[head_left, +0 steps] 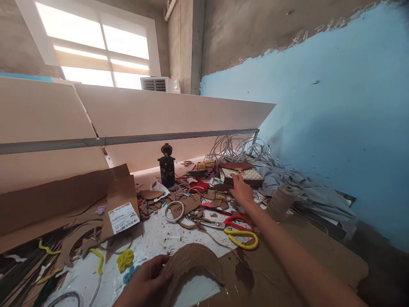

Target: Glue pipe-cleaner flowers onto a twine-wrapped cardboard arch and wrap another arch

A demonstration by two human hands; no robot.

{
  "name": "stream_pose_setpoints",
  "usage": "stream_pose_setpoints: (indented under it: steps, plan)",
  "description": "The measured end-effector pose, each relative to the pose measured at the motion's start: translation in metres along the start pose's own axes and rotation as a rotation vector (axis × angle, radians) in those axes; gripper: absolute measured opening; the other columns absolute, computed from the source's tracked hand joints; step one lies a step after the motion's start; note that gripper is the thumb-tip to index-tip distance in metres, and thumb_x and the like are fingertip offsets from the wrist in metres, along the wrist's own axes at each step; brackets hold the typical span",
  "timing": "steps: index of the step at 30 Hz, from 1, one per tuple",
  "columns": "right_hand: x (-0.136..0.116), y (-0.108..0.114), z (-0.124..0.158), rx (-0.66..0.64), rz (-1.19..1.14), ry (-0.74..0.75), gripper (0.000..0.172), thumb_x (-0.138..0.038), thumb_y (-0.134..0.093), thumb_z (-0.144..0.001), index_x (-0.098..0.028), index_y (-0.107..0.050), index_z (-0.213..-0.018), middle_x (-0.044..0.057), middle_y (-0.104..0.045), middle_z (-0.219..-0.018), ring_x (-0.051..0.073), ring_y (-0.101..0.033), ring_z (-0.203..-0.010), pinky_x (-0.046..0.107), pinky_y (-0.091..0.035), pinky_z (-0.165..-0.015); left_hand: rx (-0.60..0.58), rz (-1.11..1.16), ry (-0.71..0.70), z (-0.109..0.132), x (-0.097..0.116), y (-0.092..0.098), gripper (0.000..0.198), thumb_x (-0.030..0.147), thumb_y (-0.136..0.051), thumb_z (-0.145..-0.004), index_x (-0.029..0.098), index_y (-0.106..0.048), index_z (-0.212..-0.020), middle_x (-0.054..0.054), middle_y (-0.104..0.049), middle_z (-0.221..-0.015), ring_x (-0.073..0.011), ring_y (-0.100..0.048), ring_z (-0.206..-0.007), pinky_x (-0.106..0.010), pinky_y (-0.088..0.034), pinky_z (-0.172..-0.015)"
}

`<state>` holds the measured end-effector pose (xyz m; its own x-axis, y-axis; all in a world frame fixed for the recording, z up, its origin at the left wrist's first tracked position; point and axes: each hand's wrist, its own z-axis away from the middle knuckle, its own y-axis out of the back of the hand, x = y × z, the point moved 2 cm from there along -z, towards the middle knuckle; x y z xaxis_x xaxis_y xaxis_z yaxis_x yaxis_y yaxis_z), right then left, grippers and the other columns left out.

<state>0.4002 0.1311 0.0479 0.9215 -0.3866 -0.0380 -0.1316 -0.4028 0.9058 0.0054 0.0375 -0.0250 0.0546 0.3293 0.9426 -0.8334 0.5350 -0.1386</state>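
My left hand (148, 277) grips the left end of a curved, C-shaped strip wrapped in brown twine (194, 256) at the front of the table. My right hand (241, 191) is stretched far forward to a patterned handbag with a brown flap (244, 174). Its fingers are apart, close to the bag's front left side and a dark brown piece beside it; contact is unclear. Scissors with red and yellow handles (241, 232) lie below my right forearm. A spool of twine (283, 200) stands to the right of that arm.
A black lidded bottle (167, 170) stands at the back. A cardboard box (119, 204) with a white label is on the left. A tape roll (174, 211), cardboard scraps and loose twine litter the middle. Coiled cable (236, 147) and grey cloth (297, 183) lie back right.
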Motion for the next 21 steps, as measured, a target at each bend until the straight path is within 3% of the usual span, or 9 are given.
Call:
stream_pose_setpoints:
  steps: [5,9,13,17,21]
  plan:
    - [-0.011,-0.007,0.019,0.021,0.048,0.154,0.035,-0.007,-0.046,-0.096,-0.023,-0.059,-0.123,0.011,-0.059,-0.122,0.027,-0.055,-0.117,0.034,-0.039,-0.093,0.037,0.048,0.010,0.001,0.000,0.001,0.036,0.038,-0.080,-0.070,0.019,-0.073,-0.099,-0.006,-0.077,-0.094,-0.0258,-0.069,-0.085,-0.031,-0.050,-0.075]
    - [-0.008,-0.007,0.016,0.027,0.069,0.062,0.031,-0.007,-0.038,-0.097,-0.014,-0.058,-0.120,0.017,-0.059,-0.118,0.028,-0.062,-0.098,0.034,-0.042,-0.078,0.040,0.050,0.026,0.006,0.007,-0.004,0.038,0.037,-0.080,-0.066,0.019,-0.073,-0.099,-0.006,-0.077,-0.093,-0.0257,-0.069,-0.084,-0.032,-0.051,-0.076]
    - [-0.011,-0.009,0.017,-0.040,0.043,0.077,0.026,-0.018,-0.050,-0.097,-0.014,-0.057,-0.121,0.017,-0.060,-0.121,0.027,-0.065,-0.092,0.030,-0.042,-0.070,0.075,0.105,0.017,0.011,0.012,-0.012,0.036,0.030,-0.077,-0.066,0.016,-0.073,-0.100,-0.006,-0.076,-0.090,-0.0229,-0.068,-0.077,-0.029,-0.048,-0.069]
    - [-0.023,-0.012,0.027,-0.143,0.034,0.221,0.029,-0.017,-0.054,-0.094,-0.020,-0.062,-0.122,0.011,-0.068,-0.114,0.025,-0.066,-0.098,0.029,-0.043,-0.076,0.053,0.181,0.002,0.010,0.005,-0.013,0.035,0.027,-0.077,-0.068,0.015,-0.072,-0.100,-0.007,-0.076,-0.088,-0.0218,-0.068,-0.076,-0.028,-0.046,-0.068]
    - [-0.036,-0.014,0.031,-0.191,0.085,0.295,0.026,-0.012,-0.059,-0.090,-0.019,-0.069,-0.112,0.014,-0.072,-0.107,0.027,-0.064,-0.105,0.032,-0.044,-0.086,0.018,0.152,-0.034,0.006,0.000,-0.007,0.036,0.030,-0.079,-0.069,0.015,-0.071,-0.100,-0.008,-0.076,-0.091,-0.0227,-0.068,-0.081,-0.029,-0.046,-0.070]
